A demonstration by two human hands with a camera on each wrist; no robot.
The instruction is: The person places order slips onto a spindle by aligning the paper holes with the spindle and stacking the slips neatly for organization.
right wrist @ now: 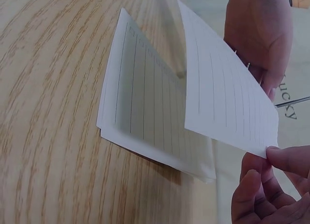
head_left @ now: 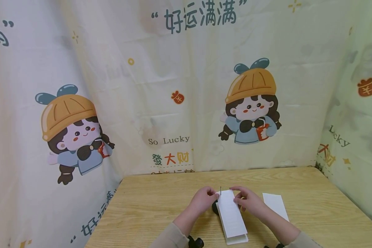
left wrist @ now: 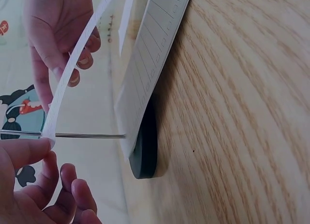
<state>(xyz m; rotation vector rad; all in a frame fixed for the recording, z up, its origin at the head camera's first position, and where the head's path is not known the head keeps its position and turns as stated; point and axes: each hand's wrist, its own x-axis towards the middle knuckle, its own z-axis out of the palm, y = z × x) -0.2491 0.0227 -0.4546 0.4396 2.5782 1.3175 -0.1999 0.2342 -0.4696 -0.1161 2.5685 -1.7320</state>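
Note:
A lined white paper sheet point(head_left: 232, 215) is raised over a black-based paper spike point(left wrist: 145, 158), whose thin metal rod point(left wrist: 92, 136) passes through it near the far end. My left hand point(head_left: 204, 199) pinches the sheet's left far corner, close beside the rod. At the right far corner, my right hand point(right wrist: 271, 185) pinches the same sheet point(right wrist: 223, 83) between thumb and forefinger. Below it, several lined sheets point(right wrist: 145, 88) lie tilted on the spike, their far ends over the round base. The base is mostly covered in the head view.
Another white sheet point(head_left: 276, 206) lies on the wooden table point(head_left: 161, 193), right of the spike, partly behind my right forearm. A printed cloth curtain point(head_left: 204, 103) hangs along the table's back and sides. A black wrist device point(head_left: 196, 242) shows at my left sleeve.

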